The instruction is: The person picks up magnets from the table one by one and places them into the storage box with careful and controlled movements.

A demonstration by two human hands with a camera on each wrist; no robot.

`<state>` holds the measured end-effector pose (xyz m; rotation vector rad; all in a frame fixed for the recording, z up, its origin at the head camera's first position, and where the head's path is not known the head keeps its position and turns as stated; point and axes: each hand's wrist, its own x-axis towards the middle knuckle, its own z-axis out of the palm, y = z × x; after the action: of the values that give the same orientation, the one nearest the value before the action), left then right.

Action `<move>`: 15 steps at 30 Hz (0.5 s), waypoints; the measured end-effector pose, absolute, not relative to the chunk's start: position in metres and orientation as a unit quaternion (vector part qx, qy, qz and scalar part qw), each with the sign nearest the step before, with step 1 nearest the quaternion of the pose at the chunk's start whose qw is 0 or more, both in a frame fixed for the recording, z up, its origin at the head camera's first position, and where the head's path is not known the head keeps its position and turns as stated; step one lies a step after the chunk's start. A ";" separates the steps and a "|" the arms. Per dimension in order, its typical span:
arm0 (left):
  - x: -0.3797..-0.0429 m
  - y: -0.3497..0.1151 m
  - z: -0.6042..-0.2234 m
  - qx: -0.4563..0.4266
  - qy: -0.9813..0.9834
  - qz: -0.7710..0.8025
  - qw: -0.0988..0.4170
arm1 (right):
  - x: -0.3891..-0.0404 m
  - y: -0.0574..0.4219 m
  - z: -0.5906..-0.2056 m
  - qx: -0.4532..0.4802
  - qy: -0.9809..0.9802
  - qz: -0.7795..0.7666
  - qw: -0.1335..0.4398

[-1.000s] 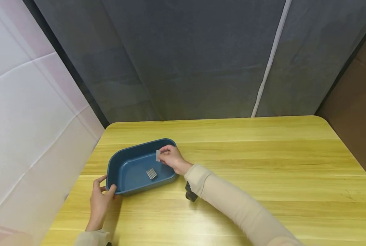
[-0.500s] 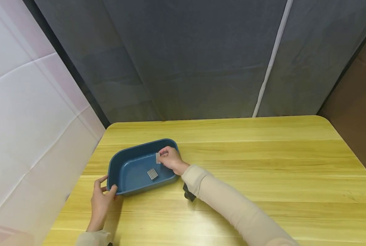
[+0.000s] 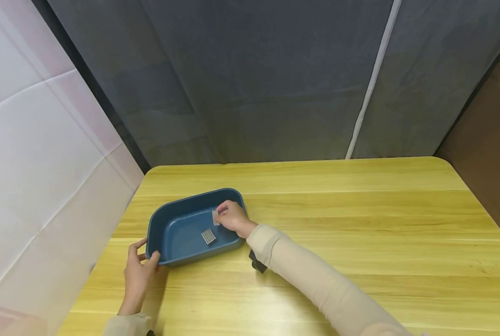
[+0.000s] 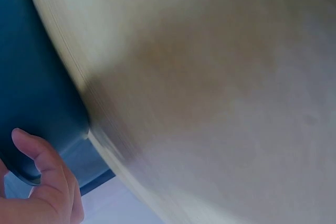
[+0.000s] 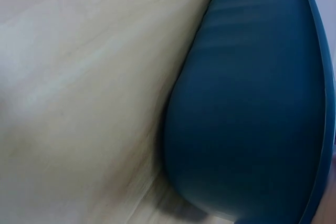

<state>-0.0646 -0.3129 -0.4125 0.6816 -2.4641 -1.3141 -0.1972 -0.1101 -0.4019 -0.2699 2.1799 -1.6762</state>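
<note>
A deep blue rectangular plastic basin point(image 3: 180, 235) with rounded corners stands on the table. My left hand point(image 3: 136, 280) grips its near left corner, thumb point(image 4: 39, 150) over the rim and fingers outside, as the left wrist view also shows. Over the basin's right part, my right hand point(image 3: 234, 218) pinches a small, flat, pale rectangular piece point(image 3: 215, 218); its kind is unclear. Below that hand, a tight row of several short silver rods point(image 3: 208, 236) lies on the basin floor. In the right wrist view, the basin's outer wall point(image 5: 247, 108) hides the held piece.
The wood-grain table point(image 3: 359, 242) stretches right of the basin. A dark grey cloth wall point(image 3: 254, 93) rises behind its far edge. A white panel point(image 3: 44, 163) borders the left side, a brown one point(image 3: 485, 121) the right.
My right hand has lowered slightly into the basin with the pale piece still pinched. My left hand keeps its grip on the corner. The silver rods lie as before.
</note>
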 end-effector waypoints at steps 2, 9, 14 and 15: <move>-0.065 -0.313 -0.413 0.227 -0.850 -0.455 0.137 | -0.197 -0.109 -0.401 -0.100 0.781 -0.588 0.186; -0.066 -0.312 -0.413 0.224 -0.854 -0.448 0.142 | -0.196 -0.108 -0.400 -0.109 0.802 -0.559 0.181; -0.069 -0.319 -0.423 0.219 -0.854 -0.450 0.143 | -0.195 -0.109 -0.400 -0.109 0.810 -0.550 0.172; -0.070 -0.323 -0.427 0.219 -0.854 -0.450 0.142 | -0.195 -0.109 -0.400 -0.108 0.812 -0.549 0.167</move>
<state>-0.0705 -0.3230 -0.4275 0.6326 -2.4649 -1.2992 -0.1955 -0.1094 -0.4004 -0.3087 2.3095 -1.5631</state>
